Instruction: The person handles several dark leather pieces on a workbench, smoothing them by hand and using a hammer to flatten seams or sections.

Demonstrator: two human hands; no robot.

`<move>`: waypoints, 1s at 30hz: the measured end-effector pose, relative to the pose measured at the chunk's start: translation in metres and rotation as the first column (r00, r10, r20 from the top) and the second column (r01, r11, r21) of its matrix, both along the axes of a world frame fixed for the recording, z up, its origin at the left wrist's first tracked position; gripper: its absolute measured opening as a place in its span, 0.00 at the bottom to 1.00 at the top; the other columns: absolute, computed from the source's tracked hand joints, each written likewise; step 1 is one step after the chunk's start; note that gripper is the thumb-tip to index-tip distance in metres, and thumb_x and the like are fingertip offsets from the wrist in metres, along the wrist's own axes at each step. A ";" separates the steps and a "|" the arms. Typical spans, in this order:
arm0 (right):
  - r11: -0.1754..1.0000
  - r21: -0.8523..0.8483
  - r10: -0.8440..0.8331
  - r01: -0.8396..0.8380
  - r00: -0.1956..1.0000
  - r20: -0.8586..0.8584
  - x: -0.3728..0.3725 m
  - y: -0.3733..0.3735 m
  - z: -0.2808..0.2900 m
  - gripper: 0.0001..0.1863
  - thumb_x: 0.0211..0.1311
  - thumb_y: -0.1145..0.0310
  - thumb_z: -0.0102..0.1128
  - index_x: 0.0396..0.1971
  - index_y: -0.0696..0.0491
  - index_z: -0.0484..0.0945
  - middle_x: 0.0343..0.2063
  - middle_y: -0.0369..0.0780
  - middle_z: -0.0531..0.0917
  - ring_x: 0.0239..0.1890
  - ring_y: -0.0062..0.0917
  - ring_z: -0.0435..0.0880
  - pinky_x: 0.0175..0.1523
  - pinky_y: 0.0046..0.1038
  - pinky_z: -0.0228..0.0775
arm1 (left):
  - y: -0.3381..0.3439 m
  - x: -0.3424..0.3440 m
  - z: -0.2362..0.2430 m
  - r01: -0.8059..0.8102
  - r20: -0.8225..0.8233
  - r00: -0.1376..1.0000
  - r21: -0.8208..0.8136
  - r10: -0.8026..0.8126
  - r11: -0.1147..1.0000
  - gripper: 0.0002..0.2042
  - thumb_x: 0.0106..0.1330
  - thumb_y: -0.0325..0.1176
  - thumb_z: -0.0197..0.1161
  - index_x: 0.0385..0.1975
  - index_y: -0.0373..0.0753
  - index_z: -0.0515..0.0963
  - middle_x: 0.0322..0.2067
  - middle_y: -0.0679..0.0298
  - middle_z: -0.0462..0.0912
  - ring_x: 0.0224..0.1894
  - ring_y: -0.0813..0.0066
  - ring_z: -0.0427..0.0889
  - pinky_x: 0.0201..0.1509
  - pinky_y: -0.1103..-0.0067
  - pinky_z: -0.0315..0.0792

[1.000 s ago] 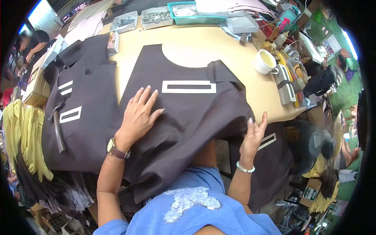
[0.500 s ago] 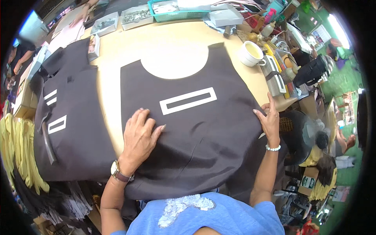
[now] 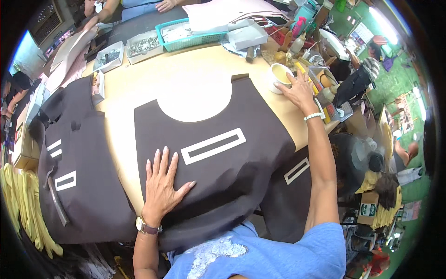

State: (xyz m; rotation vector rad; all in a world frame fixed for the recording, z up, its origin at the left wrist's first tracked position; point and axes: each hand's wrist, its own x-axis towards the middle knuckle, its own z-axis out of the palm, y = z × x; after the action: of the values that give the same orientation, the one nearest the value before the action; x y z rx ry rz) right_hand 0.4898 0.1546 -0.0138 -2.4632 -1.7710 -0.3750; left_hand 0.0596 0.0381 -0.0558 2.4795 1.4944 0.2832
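Observation:
My left hand (image 3: 163, 185) lies open on a dark fabric panel (image 3: 204, 109) with a curved cut-out and a white rectangular frame (image 3: 234, 136). My right hand (image 3: 297, 93) is at the white cup (image 3: 276, 86) with pale yellow contents, its fingers apart over the rim and side; whether they touch it I cannot tell. Another dark piece (image 3: 83, 149) with white strips lies at the left, a hammer-like metal tool (image 3: 60, 213) on it. A further dark piece (image 3: 278, 202) with a white frame lies under my right forearm.
Boxes of small parts (image 3: 141, 46), a turquoise basket (image 3: 186, 43) and pink sheets line the back of the table (image 3: 125, 79). Tools and bottles (image 3: 327, 95) crowd the right. Yellow cloth (image 3: 18, 200) hangs at the left. A co-worker's hands (image 3: 165, 5) are across the table; other people are at both sides.
My right hand has left the panel's right edge and moved up to the cup. My left hand stays on the panel, which now lies spread with its neck edge flat. The view has shifted.

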 end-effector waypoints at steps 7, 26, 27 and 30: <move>1.000 0.024 -0.013 0.012 1.000 0.015 -0.011 0.010 0.014 0.38 0.48 0.37 0.54 0.56 0.47 0.70 0.63 0.48 0.56 0.65 0.48 0.53 0.63 0.57 0.42 | -0.004 -0.001 -0.002 -0.025 0.018 1.000 0.016 0.025 1.000 0.39 0.54 0.55 0.59 0.62 0.38 0.59 0.65 0.52 0.52 0.68 0.54 0.47 0.69 0.59 0.39; 0.851 0.192 0.491 -0.489 0.610 -0.622 -0.131 -0.108 -0.007 0.27 0.39 0.84 0.41 0.44 0.55 0.75 0.56 0.54 0.65 0.60 0.47 0.63 0.64 0.35 0.54 | -0.022 -0.003 -0.006 -0.056 0.028 0.998 0.033 0.055 0.998 0.39 0.54 0.55 0.59 0.63 0.39 0.57 0.65 0.50 0.52 0.68 0.54 0.47 0.68 0.59 0.40; 0.864 0.176 0.453 -0.471 0.578 -0.678 -0.142 -0.118 -0.012 0.29 0.38 0.84 0.39 0.46 0.53 0.75 0.57 0.54 0.63 0.60 0.47 0.62 0.65 0.35 0.52 | -0.023 -0.004 -0.007 -0.058 0.032 0.998 0.034 0.056 0.998 0.39 0.55 0.56 0.59 0.63 0.39 0.57 0.65 0.50 0.52 0.68 0.54 0.47 0.68 0.59 0.40; 0.866 0.165 0.465 -0.472 0.638 -0.614 -0.153 -0.134 -0.032 0.33 0.39 0.86 0.37 0.50 0.51 0.74 0.58 0.55 0.62 0.62 0.50 0.58 0.67 0.42 0.45 | -0.023 -0.003 -0.006 -0.034 0.033 0.999 0.037 0.033 0.999 0.39 0.55 0.56 0.58 0.63 0.38 0.57 0.65 0.49 0.51 0.68 0.54 0.47 0.68 0.59 0.39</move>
State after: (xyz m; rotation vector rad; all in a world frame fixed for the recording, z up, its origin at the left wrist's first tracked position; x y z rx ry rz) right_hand 0.3367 0.0208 -0.0457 -1.6791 -1.9447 0.4740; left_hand 0.0565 0.0148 -0.0622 2.4679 1.5327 0.3587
